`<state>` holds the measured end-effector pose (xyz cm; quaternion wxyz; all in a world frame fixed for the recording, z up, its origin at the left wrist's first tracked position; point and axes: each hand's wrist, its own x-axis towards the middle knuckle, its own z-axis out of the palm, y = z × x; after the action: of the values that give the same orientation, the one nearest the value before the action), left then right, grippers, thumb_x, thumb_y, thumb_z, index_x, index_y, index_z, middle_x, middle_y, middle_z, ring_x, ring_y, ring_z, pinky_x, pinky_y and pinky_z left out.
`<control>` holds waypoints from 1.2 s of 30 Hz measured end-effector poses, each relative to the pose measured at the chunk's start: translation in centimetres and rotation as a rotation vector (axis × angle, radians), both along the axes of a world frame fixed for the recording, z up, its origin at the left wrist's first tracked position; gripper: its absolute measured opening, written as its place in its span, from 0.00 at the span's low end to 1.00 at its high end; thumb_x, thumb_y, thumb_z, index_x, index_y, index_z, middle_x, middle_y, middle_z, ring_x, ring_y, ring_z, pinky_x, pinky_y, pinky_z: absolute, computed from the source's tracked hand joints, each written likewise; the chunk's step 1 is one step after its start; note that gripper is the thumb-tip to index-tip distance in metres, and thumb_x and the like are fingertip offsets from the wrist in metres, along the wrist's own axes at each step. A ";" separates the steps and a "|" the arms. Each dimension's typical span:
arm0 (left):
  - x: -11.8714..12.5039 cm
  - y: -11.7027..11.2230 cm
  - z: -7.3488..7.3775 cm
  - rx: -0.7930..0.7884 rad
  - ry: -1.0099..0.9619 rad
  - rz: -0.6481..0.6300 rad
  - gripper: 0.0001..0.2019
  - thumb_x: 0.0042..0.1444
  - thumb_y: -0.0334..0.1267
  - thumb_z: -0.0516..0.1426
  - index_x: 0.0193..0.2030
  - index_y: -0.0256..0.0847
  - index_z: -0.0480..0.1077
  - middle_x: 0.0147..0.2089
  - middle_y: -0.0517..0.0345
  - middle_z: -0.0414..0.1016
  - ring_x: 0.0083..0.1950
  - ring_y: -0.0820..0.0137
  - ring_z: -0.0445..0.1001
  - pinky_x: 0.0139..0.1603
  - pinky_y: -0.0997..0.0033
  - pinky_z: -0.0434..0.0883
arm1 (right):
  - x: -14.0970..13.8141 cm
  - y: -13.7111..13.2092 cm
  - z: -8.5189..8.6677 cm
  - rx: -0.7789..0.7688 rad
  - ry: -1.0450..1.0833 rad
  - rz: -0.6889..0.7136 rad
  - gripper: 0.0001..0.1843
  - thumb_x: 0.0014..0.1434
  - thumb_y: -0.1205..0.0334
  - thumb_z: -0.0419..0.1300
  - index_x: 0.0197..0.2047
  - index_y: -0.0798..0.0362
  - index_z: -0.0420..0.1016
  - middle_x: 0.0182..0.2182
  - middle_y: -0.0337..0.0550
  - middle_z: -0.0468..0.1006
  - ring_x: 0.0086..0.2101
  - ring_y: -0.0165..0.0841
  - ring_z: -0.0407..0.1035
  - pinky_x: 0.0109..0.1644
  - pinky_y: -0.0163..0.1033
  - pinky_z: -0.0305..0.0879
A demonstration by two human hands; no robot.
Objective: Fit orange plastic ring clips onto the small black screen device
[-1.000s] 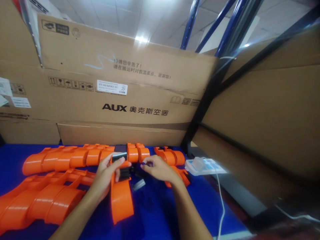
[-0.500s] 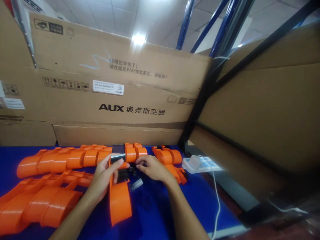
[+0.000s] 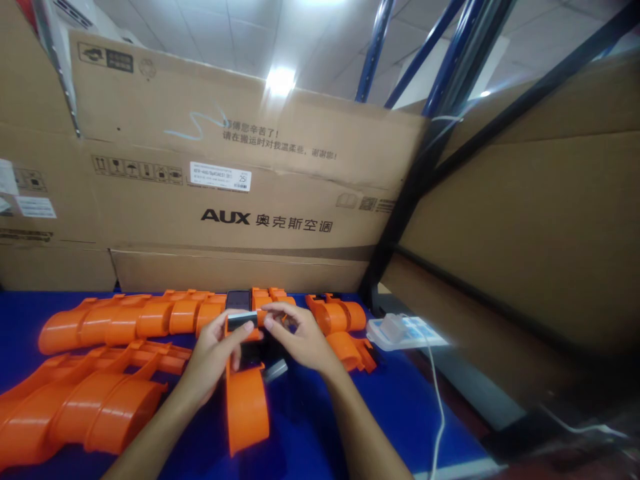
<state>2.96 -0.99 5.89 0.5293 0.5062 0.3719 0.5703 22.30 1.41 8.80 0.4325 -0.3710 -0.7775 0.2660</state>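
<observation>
My left hand (image 3: pixel 213 357) grips the upper end of a curved orange plastic part (image 3: pixel 245 407) that lies on the blue table (image 3: pixel 325 427), its thumb pressing a small grey-black piece (image 3: pixel 241 320) at that end. My right hand (image 3: pixel 295 337) has its fingers curled and pinched against the right side of the same small piece. A small grey metal clip (image 3: pixel 277 369) lies on the table just below my right hand. Whether the right fingers hold anything else is hidden.
Rows of orange plastic parts (image 3: pixel 100 373) lie at the left and along the back. More orange parts (image 3: pixel 345 327) sit right of my hands. A white power strip (image 3: pixel 400 330) with a cable lies at the right. Large cardboard boxes (image 3: pixel 225 200) stand behind the table.
My right hand rose from the table up and left to the small piece at the top of the orange part. My left hand kept its grip, shifting slightly upward.
</observation>
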 end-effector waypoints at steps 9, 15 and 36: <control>0.1 0.0 -0.1 -0.014 -0.021 -0.003 0.20 0.53 0.48 0.66 0.48 0.42 0.71 0.25 0.67 0.69 0.15 0.80 0.60 0.16 0.79 0.58 | -1.8 -1.1 0.0 0.140 0.052 0.101 0.15 0.63 0.57 0.63 0.53 0.45 0.78 0.48 0.47 0.75 0.38 0.34 0.69 0.36 0.38 0.67; -0.3 0.1 0.3 -0.029 -0.050 0.023 0.20 0.55 0.50 0.64 0.49 0.40 0.70 0.27 0.62 0.74 0.15 0.81 0.60 0.16 0.79 0.57 | -0.5 -0.7 0.3 0.148 0.028 -0.011 0.12 0.64 0.57 0.61 0.50 0.49 0.78 0.40 0.45 0.76 0.33 0.33 0.67 0.36 0.38 0.66; -0.5 -0.2 0.7 -0.075 -0.121 -0.019 0.21 0.52 0.52 0.65 0.45 0.39 0.70 0.34 0.52 0.81 0.14 0.79 0.63 0.16 0.77 0.57 | 2.0 -0.5 0.1 -0.014 -0.506 0.073 0.11 0.52 0.63 0.70 0.40 0.50 0.78 0.33 0.39 0.77 0.34 0.33 0.69 0.39 0.36 0.63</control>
<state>2.50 -1.23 6.63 0.5746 0.4542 0.3557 0.5805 24.30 0.96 8.91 0.2115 -0.4003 -0.8722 0.1854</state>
